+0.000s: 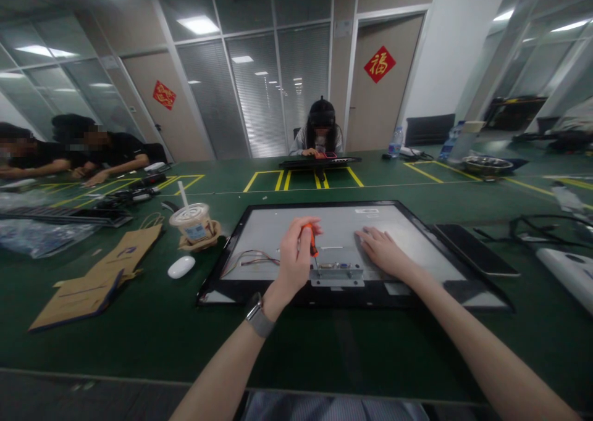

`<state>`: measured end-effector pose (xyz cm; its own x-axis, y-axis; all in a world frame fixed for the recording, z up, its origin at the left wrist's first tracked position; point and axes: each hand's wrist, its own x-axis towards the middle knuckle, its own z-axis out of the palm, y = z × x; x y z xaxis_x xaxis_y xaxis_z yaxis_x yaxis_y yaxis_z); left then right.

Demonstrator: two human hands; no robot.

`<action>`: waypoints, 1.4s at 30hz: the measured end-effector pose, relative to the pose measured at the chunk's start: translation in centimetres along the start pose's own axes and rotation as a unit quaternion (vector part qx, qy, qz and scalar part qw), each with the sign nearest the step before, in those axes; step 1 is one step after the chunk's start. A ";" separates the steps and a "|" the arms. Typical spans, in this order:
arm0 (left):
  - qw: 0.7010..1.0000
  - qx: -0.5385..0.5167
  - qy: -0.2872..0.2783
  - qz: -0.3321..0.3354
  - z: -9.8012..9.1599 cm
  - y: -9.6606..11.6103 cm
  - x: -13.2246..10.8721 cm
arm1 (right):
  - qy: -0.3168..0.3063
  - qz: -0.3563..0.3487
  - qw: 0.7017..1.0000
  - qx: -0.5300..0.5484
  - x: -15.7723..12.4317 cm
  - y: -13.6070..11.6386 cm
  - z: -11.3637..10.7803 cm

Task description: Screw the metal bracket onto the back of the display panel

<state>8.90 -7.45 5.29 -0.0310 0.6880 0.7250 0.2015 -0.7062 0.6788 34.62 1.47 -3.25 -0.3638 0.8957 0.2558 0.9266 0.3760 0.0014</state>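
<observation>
An opened flat monitor panel (296, 223) lies on the green table, its grey metal back facing up inside a black frame. My left hand (296, 245) is closed around an orange-handled screwdriver (314, 243), whose shaft points down at a metal bracket (337, 276). Video ports (343, 265) show along that bracket. Whether the tip sits in a screw cannot be made out. Flat on the panel's back, to the right of the bracket, my right hand (380, 251) rests with its fingers stretched out. Loose thin wires (254, 255) run over the panel to the left.
A drink cup with a straw (192, 222), a white mouse (181, 266) and paper bags (99, 279) are at the left. On the right lie a dark phone-shaped slab (475, 249) and cables (532, 226). Across the table a person (320, 131) works; others sit far left.
</observation>
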 end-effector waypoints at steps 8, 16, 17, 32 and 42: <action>0.998 0.052 0.012 0.019 -0.3 0.2 0.5 | 0.003 -0.002 1.000 0.012 0.0 0.1 0.2; 0.999 0.024 -0.002 0.024 -0.3 0.1 0.2 | -0.006 0.004 1.000 0.005 0.1 0.2 0.4; 0.999 0.029 0.007 0.025 -0.3 0.1 0.2 | -0.008 0.004 1.000 0.004 0.1 0.2 0.3; 0.999 0.039 0.013 0.009 -0.4 0.1 0.2 | -0.021 0.002 1.000 0.015 0.3 0.5 0.4; 0.999 -0.043 -0.013 -0.029 -0.3 0.3 0.5 | -0.032 0.014 0.999 0.008 0.2 0.0 -0.2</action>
<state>8.63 -7.37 5.91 -0.0148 0.7308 0.6824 0.1150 -0.6767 0.7272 34.59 1.59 -3.03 -0.3441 0.9190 0.1926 0.9349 0.3544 -0.0207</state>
